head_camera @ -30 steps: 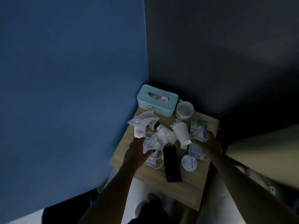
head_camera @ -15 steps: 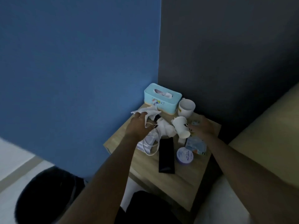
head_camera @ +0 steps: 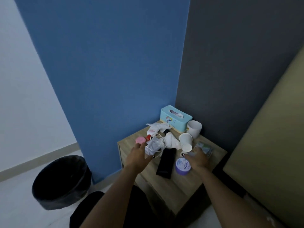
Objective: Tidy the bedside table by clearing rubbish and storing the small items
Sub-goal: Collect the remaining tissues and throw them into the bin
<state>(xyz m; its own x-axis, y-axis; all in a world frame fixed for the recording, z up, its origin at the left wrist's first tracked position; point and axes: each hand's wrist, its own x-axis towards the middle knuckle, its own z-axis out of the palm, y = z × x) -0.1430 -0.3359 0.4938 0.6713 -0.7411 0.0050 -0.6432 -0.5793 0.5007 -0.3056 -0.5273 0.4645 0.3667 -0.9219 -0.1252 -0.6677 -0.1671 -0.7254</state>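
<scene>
A: Pinching mask wad betw. thumb & fingers of L hand. Covering pkts w/ R hand; grip unclear, too dim.
B: Free cable from fingertips before lifting; bin well left of those.

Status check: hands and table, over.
Left hand grips white bundle. Right hand on packet, grip unclear. Tissue, paper cup on table; bin on floor.

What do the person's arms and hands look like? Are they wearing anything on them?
The left arm and right arm are bare, with no sleeves, watch or bracelet showing. The left hand and right hand have no gloves, and no rings show in the dim light. One nail on each hand looks dark, perhaps painted.
</scene>
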